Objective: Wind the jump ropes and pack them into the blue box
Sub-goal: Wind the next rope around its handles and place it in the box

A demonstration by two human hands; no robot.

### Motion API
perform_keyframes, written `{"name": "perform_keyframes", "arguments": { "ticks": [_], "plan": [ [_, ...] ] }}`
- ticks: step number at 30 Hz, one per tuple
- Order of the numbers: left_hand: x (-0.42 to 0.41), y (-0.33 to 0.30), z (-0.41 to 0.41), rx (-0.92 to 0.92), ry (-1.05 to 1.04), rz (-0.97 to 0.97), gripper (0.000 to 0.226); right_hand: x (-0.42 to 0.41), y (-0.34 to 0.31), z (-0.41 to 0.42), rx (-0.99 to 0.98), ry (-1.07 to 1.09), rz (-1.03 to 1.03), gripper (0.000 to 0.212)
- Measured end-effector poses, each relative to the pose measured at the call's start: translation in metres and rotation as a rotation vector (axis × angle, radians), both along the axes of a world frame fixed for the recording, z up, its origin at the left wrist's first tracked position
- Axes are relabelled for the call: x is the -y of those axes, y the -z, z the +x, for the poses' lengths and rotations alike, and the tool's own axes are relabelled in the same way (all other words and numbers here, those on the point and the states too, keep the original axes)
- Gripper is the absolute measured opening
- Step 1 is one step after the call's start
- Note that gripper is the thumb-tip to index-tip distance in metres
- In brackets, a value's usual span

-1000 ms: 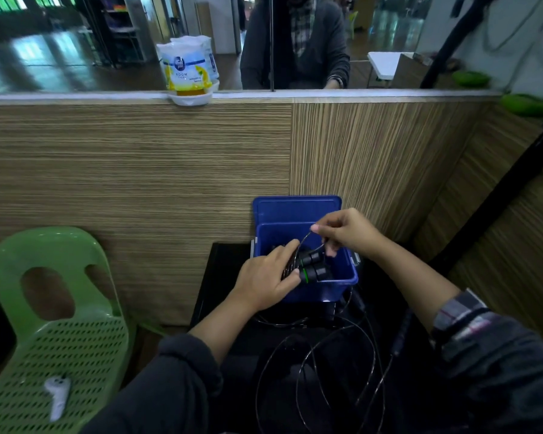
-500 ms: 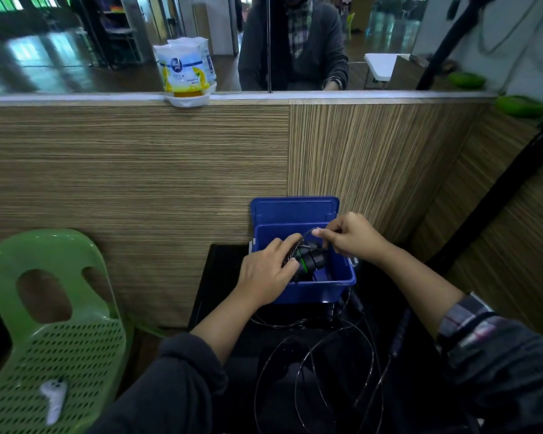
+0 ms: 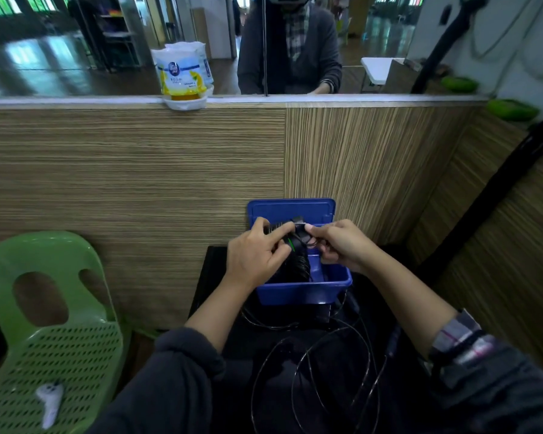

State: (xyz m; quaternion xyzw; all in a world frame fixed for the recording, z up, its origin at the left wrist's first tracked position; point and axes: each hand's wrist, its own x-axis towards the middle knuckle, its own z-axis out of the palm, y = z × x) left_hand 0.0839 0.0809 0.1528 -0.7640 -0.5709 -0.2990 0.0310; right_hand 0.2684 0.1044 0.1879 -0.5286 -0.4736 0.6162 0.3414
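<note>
From the head camera, a blue box sits open on a dark table pushed against a striped wood-grain partition, its lid standing up against the panel. Both hands meet just above the box: the left hand has its fingers curled around a black bundle of jump rope handles whose lower end dips into the box, and the right hand pinches the top of the same bundle between thumb and fingertips. Thin loops of loose rope lie on the dark surface nearer the person, trailing up under the front of the box. To the left stands a green plastic chair with a small white controller lying on its perforated seat. On the ledge topping the partition rests a white and yellow packet. Behind the glass above it sits another person in a dark jacket, and a shiny floor stretches away beyond.
</note>
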Motion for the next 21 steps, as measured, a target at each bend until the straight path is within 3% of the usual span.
{"name": "perform_keyframes", "arguments": {
  "ticks": [6, 9, 15, 21],
  "plan": [
    [-0.005, -0.017, 0.005, 0.025, -0.098, 0.065, 0.032, 0.004, -0.003, -0.014, 0.273, 0.167, 0.282, 0.030],
    [-0.005, -0.021, 0.007, 0.072, -0.106, 0.053, 0.038, 0.008, 0.000, -0.019, 0.013, 0.244, 0.249, 0.027],
    [-0.002, -0.025, 0.007, 0.068, -0.019, 0.050, 0.041, 0.020, 0.012, -0.024, -0.252, 0.362, 0.337, 0.026],
    [0.002, -0.026, 0.005, 0.110, 0.076, 0.035, 0.041, 0.020, 0.013, -0.020, -0.375, 0.339, 0.359, 0.026]
  ]
}}
